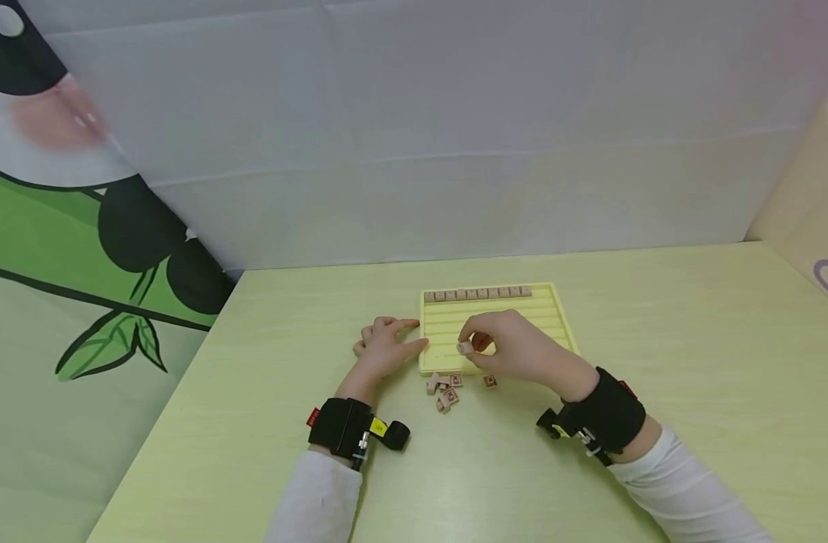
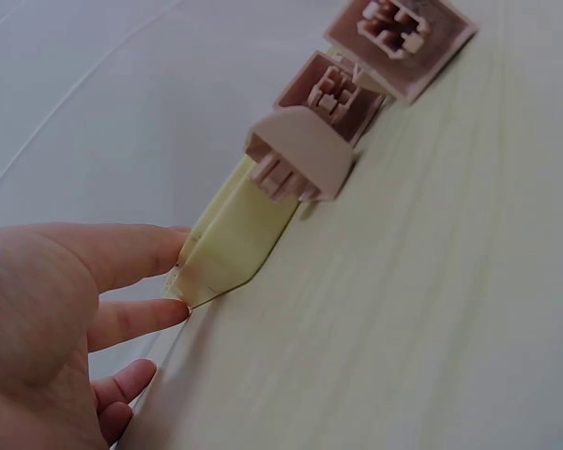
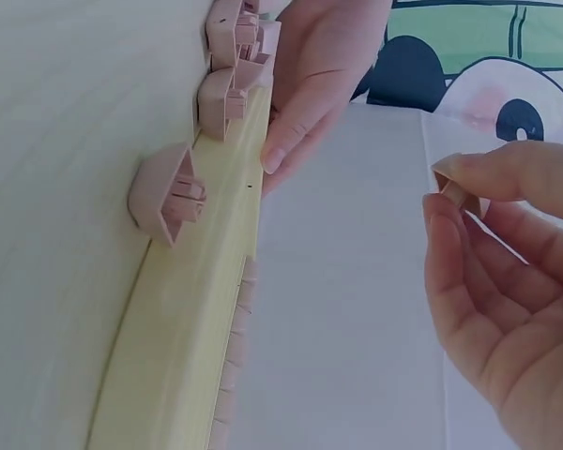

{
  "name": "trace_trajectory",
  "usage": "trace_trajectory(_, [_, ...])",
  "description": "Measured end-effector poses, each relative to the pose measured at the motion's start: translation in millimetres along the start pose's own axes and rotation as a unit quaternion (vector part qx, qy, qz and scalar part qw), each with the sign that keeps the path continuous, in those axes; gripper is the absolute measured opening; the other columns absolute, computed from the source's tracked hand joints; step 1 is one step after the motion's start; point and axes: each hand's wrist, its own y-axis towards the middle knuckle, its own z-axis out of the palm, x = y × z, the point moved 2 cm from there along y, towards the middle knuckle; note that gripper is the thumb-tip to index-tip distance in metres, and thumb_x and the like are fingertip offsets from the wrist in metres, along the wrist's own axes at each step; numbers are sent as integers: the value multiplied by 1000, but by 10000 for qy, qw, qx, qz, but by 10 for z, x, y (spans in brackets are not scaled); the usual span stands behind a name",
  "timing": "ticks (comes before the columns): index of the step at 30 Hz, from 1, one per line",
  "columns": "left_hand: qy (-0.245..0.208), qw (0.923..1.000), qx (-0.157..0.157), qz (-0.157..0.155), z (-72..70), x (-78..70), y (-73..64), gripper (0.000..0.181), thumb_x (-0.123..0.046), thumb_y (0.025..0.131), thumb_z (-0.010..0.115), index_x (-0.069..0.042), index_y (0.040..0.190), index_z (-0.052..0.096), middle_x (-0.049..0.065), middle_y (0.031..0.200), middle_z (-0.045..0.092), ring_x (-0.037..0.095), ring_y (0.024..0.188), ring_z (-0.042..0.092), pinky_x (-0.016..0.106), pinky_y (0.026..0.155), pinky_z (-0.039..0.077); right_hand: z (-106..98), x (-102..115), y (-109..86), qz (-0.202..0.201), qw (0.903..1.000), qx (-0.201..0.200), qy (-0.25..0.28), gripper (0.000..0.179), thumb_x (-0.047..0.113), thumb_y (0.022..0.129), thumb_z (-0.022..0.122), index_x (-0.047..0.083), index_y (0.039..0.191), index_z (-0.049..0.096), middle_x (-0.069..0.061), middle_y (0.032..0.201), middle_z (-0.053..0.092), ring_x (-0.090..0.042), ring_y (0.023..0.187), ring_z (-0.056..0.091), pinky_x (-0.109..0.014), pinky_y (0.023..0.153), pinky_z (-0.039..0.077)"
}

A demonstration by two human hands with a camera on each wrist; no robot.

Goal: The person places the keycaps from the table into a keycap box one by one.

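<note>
My right hand [image 1: 516, 345] pinches a small pink keycap [image 1: 464, 348] between thumb and fingers, above the near part of a ridged yellow tray [image 1: 443, 332]. In the right wrist view, the hollow side of that keycap [image 3: 462, 192] shows between the fingertips. My left hand [image 1: 381, 352] has its fingers stretched out, with fingertips right at the tray's left edge. The left wrist view shows two fingers against the tray's corner [image 2: 239, 230]. A row of several keycaps [image 1: 480, 293] lines the tray's far ridge.
Several loose keycaps [image 1: 448, 397] lie in a small cluster in front of the tray, some with hollow undersides showing. One more keycap [image 1: 490, 381] lies apart, to their right. A pale wall cloth [image 1: 455, 204] hangs behind the yellowish table [image 1: 692, 362].
</note>
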Motion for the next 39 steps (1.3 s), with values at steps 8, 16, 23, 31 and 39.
trace_trajectory(8, [16,10000,5,3,-8,-9,-7,52,-44,85,65,-20,131,58,17,140,35,38,126,22,55,96,13,-28,11,-3,-30,9998,11,173,9,6,85,66,11,92,64,0,87,65,-11,79,63,-36,73,53])
trace_trajectory(16, [64,9999,-55,-68,-44,0,-27,51,-44,85,65,-21,131,58,17,141,35,39,127,22,56,97,13,-44,12,33,-312,9994,150,30,20,6,90,61,4,110,65,-7,99,68,-14,83,66,-29,74,54])
trace_trajectory(23, [-16,9999,-54,-150,-49,47,-48,53,-44,84,66,-21,131,58,17,141,36,39,126,22,56,97,12,-40,-27,44,-347,9992,162,73,12,-1,83,66,6,94,64,-3,89,66,-15,81,67,-29,72,54])
trace_trajectory(31, [-73,9998,-106,-151,-29,44,-41,52,-43,84,66,-20,131,58,17,140,36,38,126,22,55,97,12,-142,-71,26,-356,9993,76,-123,12,1,83,68,7,92,64,-2,88,64,-17,83,66,-28,75,54])
trace_trajectory(39, [-53,9997,-130,-175,-31,-4,36,51,-44,85,65,-21,130,58,17,140,37,38,126,23,54,96,14,-586,-434,71,-104,9987,9,-503,13,3,82,70,9,94,67,-1,91,63,-17,84,60,-34,75,52])
